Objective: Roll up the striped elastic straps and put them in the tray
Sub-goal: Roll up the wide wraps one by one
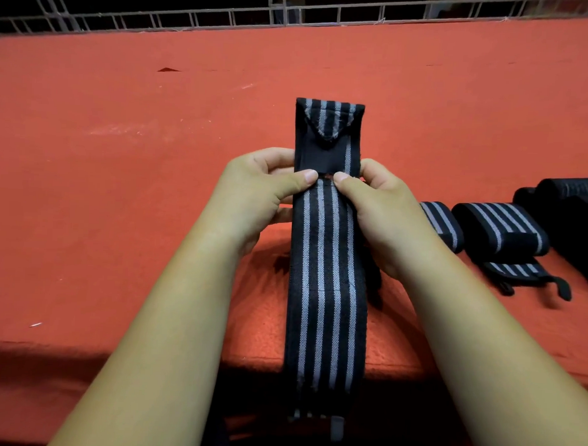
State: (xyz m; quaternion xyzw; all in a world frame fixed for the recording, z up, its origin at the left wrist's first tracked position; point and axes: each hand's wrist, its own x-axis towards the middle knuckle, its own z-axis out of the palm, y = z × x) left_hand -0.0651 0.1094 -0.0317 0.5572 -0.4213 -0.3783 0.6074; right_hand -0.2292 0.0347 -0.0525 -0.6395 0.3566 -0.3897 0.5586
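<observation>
Head view, strap: one long striped strap point(328, 257), black with grey lines, runs straight away from the person, right in the middle of the worktop point(122, 150).
Far end: a plain black patch with a pointed striped flap folded over it.
Near end: it drops over the worktop's front edge and out of sight.
Left hand point(253, 194): pinching the strap's left edge, thumb on top at the seam where the stripes meet the patch, fingers curled under.
Right hand point(383, 212): the mirror grip on the right edge, thumb on top and fingers tucked below, the two thumb tips nearly touching.
Right side: two rolled straps point(500, 228) sit side by side on the red cloth, with a loose strap point(524, 274) lying just in front of them.
Far right: a dark bulky shape point(573, 212); cannot tell what it is.
Background: a metal grid point(293, 16) along the worktop's far edge.
</observation>
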